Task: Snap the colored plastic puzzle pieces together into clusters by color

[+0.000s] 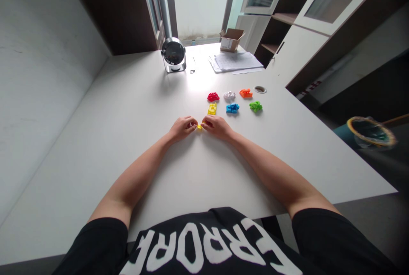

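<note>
My left hand (pixel 184 128) and my right hand (pixel 217 127) meet over the white table, fingertips pinched from both sides on a small yellow piece (pixel 200 127). Its exact kind is too small to make out, and the fingers cover part of it. Just beyond my right hand lies a yellow plastic block-like toy (pixel 212 108). Close by sit a red piece (pixel 213 96), a white piece (pixel 229 95), a blue piece (pixel 232 108), an orange piece (pixel 246 93) and a green piece (pixel 256 106), each a small cluster of plastic.
A round black device on a metal stand (pixel 174 54) stands at the back. Papers (pixel 238 61) and an opened cardboard box (pixel 231 40) are at the far edge. A cable hole (pixel 260 90) pierces the table (pixel 96 138). A lined bin (pixel 370 132) stands right of it.
</note>
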{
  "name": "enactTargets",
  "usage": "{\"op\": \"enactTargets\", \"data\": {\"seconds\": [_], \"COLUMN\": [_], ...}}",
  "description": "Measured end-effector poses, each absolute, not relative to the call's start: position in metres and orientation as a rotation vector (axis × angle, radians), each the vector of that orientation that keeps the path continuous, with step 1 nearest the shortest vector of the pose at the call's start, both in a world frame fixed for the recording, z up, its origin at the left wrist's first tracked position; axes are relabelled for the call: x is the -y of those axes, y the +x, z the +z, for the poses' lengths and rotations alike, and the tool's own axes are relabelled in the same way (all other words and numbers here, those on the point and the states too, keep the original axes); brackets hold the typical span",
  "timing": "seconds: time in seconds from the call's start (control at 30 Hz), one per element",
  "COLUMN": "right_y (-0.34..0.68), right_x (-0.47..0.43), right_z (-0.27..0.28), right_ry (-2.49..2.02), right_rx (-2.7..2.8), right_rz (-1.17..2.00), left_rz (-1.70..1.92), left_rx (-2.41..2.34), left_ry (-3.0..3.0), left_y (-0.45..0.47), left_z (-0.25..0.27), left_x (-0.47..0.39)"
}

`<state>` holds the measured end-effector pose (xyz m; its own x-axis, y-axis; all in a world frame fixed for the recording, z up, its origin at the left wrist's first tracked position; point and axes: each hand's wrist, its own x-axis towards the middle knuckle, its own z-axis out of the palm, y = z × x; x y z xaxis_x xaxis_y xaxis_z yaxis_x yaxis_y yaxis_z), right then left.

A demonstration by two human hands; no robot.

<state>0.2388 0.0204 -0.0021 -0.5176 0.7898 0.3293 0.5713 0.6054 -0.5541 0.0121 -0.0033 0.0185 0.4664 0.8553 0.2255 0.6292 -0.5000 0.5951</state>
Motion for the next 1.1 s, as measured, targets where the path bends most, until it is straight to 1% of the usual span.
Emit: {"op": "enactTargets", "data": {"seconds": [1.1], "right_y": [0.2371], "right_x": [-0.0170], "right_z": [0.0030], "right_ry": [-1.111], "right_rx": [2.270], "right_rz": [0.519], "left_rz": [0.710], "left_rx": [-1.248], "left_ry": [2.286], "left_y": [0.0132], "left_z": [0.0199], "left_x": [0.0040]}}
